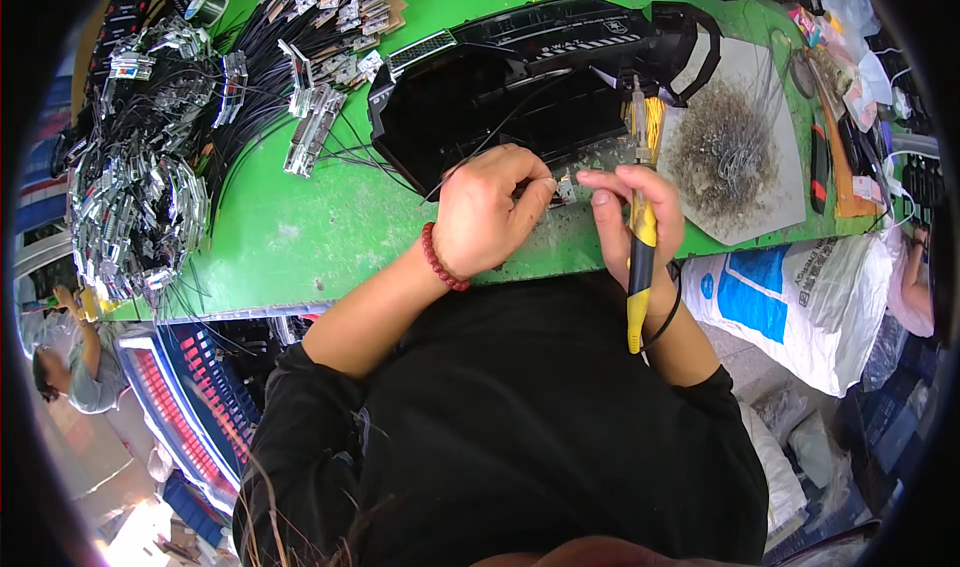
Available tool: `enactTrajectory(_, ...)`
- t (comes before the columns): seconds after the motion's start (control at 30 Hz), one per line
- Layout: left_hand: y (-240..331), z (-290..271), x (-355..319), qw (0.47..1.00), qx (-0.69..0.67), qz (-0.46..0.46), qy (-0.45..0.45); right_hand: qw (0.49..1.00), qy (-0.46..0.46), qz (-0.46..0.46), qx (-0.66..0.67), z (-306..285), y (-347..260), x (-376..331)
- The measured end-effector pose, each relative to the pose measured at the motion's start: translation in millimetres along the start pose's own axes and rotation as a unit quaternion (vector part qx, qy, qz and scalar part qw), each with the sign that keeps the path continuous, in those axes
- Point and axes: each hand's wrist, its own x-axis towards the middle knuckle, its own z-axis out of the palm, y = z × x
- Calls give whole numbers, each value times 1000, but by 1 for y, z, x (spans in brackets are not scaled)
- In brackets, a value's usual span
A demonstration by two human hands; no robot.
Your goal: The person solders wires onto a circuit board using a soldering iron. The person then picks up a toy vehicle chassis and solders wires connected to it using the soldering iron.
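My right hand (665, 207) is closed around the handle of a yellow-and-black soldering iron (640, 267). Its metal end points away from me, over the near right edge of a black plastic shell (560, 42), which looks like a toy vehicle body. My left hand (487, 210), with a red bead bracelet (438, 257) at the wrist, has thumb and index finger pinched together just left of the right fingertips. What they hold is mostly hidden. A small metallic part (566, 189) lies right beside the pinch. Thin black wires run around the left hand and across the shell.
Bundles of black wires with silver parts (140, 207) crowd the green table (265, 262) at left, below a solder spool (205, 7). At right, a pale board (790, 182) carries a heap of grey wire scraps (728, 152). A white sack (800, 307) hangs below the edge. Another person (85, 367) is far left.
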Motion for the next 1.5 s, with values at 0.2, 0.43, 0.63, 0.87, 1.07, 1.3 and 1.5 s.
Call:
enactTrajectory(0.2,1,1,1,1000,5,-16,-2,995,-73,-44,-56,-5,1,-1)
enactTrajectory(0.43,0,0,1,999,26,-23,-12,1000,11,-21,6,1,-2,6)
enactTrajectory(0.63,-2,3,0,1000,23,-8,-17,998,-56,-2,-15,1,1,12)
enactTrajectory(0.87,-4,4,0,999,27,-7,-16,996,-69,30,36,1,1,9)
enactTrajectory(1.07,-4,5,-2,999,-17,-29,-2,994,-41,98,10,-5,-3,4)
enactTrajectory(1.3,-10,11,-5,999,20,29,17,992,-34,109,55,6,-1,8)
enactTrajectory(1.5,-7,10,-3,999,28,33,12,995,-17,96,20,11,2,5)
